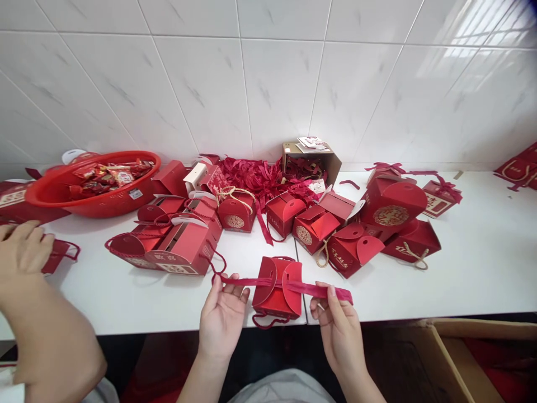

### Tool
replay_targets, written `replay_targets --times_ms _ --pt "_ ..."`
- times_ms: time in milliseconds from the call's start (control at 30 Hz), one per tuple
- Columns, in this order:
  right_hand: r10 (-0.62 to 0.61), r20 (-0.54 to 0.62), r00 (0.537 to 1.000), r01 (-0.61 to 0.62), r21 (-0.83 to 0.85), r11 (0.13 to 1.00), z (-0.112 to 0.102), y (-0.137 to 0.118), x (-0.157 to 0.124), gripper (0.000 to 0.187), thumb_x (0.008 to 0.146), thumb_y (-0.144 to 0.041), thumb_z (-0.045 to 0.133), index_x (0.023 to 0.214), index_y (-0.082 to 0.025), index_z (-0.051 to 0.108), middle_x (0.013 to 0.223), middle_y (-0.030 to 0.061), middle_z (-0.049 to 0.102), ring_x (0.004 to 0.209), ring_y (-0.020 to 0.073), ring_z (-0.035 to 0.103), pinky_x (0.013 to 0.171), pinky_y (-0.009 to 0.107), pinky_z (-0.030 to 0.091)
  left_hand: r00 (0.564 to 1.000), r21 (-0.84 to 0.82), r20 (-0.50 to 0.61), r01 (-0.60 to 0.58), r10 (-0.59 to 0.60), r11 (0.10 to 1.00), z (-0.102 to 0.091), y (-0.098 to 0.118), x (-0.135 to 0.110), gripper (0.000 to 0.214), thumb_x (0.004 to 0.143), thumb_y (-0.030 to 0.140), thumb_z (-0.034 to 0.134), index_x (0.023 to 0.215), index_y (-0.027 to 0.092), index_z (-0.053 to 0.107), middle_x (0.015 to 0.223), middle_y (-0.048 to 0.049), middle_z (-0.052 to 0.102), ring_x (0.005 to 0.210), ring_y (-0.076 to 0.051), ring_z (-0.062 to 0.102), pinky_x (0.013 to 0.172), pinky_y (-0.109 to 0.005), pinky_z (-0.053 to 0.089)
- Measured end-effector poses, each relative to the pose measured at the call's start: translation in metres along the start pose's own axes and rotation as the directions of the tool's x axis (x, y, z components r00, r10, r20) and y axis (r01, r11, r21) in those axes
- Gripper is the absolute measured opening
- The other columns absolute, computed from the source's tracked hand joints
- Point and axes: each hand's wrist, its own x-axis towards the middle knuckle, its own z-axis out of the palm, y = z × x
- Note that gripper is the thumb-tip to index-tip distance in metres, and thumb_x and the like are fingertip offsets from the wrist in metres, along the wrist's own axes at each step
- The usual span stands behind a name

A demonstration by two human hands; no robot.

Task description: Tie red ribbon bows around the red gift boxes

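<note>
A small red gift box (278, 296) stands at the front edge of the white table, its two rounded flaps folded over the top. A dark pink ribbon (306, 287) runs across it through the slots in the flaps. My left hand (222, 316) is palm up left of the box, with the ribbon's left end pinched at thumb and fingertips. On the other side, my right hand (338, 319) grips the ribbon's right end between thumb and fingers, and a short tail sticks out beyond. Cord handles hang at the box's front and back.
Several red boxes (180, 246) stand left, others (352, 249) right. A red basin (100, 207) holds wrapped sweets. Behind lie a ribbon heap (251, 176) and an open carton (333, 165). Another person's hand (25, 252) is at far left. A cardboard box (453, 358) sits below the table edge.
</note>
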Motion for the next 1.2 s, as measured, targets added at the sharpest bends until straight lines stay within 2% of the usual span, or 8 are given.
replay_targets --times_ms 233,367,467,533,700,800,1033,1200 --pt "-0.372 -0.05 0.927 0.341 -0.299 0.891 -0.009 -0.015 0.011 0.032 0.085 -0.044 0.061 0.1 -0.016 0.066 0.083 0.0062 0.069 0.074 0.0176 0.064 0.07 0.032 0.049 0.952 0.139 0.132 -0.292 0.275 0.946 0.007 0.018 -0.006 0.018 0.071 0.025 0.076 0.087 0.021 0.067 0.075 0.0026 0.066 0.072 -0.012 0.063 0.064 -0.023 0.054" --pt "-0.515 0.071 0.854 0.515 -0.245 0.821 0.009 -0.041 0.02 0.024 0.089 -0.037 0.057 0.103 -0.02 0.063 0.093 0.0062 0.069 0.087 0.0195 0.065 0.085 0.04 0.048 0.793 0.203 0.456 -0.536 0.405 0.82 0.029 0.032 -0.009 0.019 0.078 0.036 0.069 0.076 0.018 0.068 0.07 -0.0005 0.064 0.071 -0.013 0.061 0.073 -0.026 0.053" --pt "-0.461 0.249 0.851 0.495 -0.089 0.865 0.035 -0.063 0.025 0.022 0.093 -0.036 0.051 0.109 -0.022 0.057 0.069 -0.0015 0.059 0.067 0.014 0.06 0.07 0.033 0.051 0.63 0.232 0.673 -0.678 0.388 0.698 0.053 0.04 -0.011 0.014 0.083 0.033 0.064 0.082 0.019 0.068 0.068 -0.0006 0.062 0.068 -0.014 0.059 0.068 -0.026 0.05" --pt "-0.335 0.402 0.852 0.402 -0.094 0.911 0.053 -0.075 0.025 0.024 0.094 -0.039 0.048 0.112 -0.024 0.052 0.062 -0.006 0.046 0.053 0.0094 0.048 0.053 0.024 0.045 0.58 0.317 0.762 -0.723 0.289 0.614 0.069 0.044 -0.014 0.01 0.083 0.029 0.064 0.087 0.02 0.068 0.066 0.0 0.06 0.065 -0.013 0.058 0.063 -0.025 0.047" --pt "0.079 0.688 0.721 0.314 -0.426 0.848 0.081 -0.086 0.016 0.063 0.072 -0.036 0.077 0.122 -0.026 0.041 0.079 -0.0045 0.05 0.064 0.0092 0.05 0.055 0.02 0.045 0.576 0.564 0.817 -0.793 -0.016 0.229 0.099 0.042 -0.025 0.011 0.082 0.027 0.063 0.079 0.018 0.068 0.063 0.0011 0.06 0.059 -0.011 0.054 0.059 -0.022 0.044" --pt "0.029 0.733 0.679 0.465 -0.461 0.756 0.086 -0.084 0.013 0.047 0.077 -0.039 0.071 0.117 -0.023 0.05 0.085 -0.0002 0.055 0.075 0.013 0.055 0.068 0.025 0.049 0.584 0.587 0.809 -0.807 -0.065 0.065 0.103 0.037 -0.029 0.015 0.082 0.028 0.061 0.074 0.017 0.067 0.053 0.0036 0.053 0.053 -0.01 0.049 0.056 -0.022 0.041" --pt "0.008 0.688 0.725 0.405 -0.436 0.804 0.072 -0.081 0.024 0.041 0.096 -0.046 0.039 0.119 -0.018 0.06 0.059 -0.0051 0.04 0.049 0.0074 0.037 0.05 0.021 0.037 0.629 0.642 0.767 -0.752 -0.129 0.151 0.088 0.041 -0.02 0.021 0.085 0.031 0.058 0.071 0.016 0.064 0.067 -0.0006 0.063 0.063 -0.012 0.055 0.062 -0.023 0.045" --pt "0.115 0.848 0.517 0.565 -0.439 0.699 0.072 -0.097 0.029 0.034 0.097 -0.038 0.043 0.109 -0.017 0.067 0.065 -0.0011 0.05 0.062 0.0099 0.048 0.06 0.023 0.041 0.462 0.467 0.882 -0.833 -0.093 0.298 0.08 0.047 -0.007 0.036 0.083 0.034 0.062 0.117 0.022 0.06 0.108 -0.0081 0.062 0.103 -0.02 0.057 0.093 -0.034 0.045"
